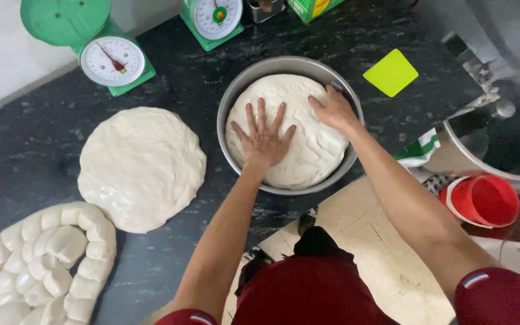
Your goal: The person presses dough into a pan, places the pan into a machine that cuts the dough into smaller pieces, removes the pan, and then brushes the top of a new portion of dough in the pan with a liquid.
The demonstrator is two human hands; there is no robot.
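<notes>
A round metal pan (236, 96) sits on the dark counter and holds a big mass of pale dough (308, 153). My left hand (264, 137) lies flat on the dough's middle, fingers spread wide. At the dough's upper right, by the pan's rim, my right hand (334, 109) presses down with its fingers curled over the edge of the dough. Neither hand grips anything.
A flattened disc of dough (141, 167) lies left of the pan. Several dough pieces (43, 265) curl in rows at the lower left. Two green scales (106, 57) (213, 19) stand at the back. A yellow-green scraper (390, 72), a red bucket (482, 200) and a steel pot (501, 144) are at the right.
</notes>
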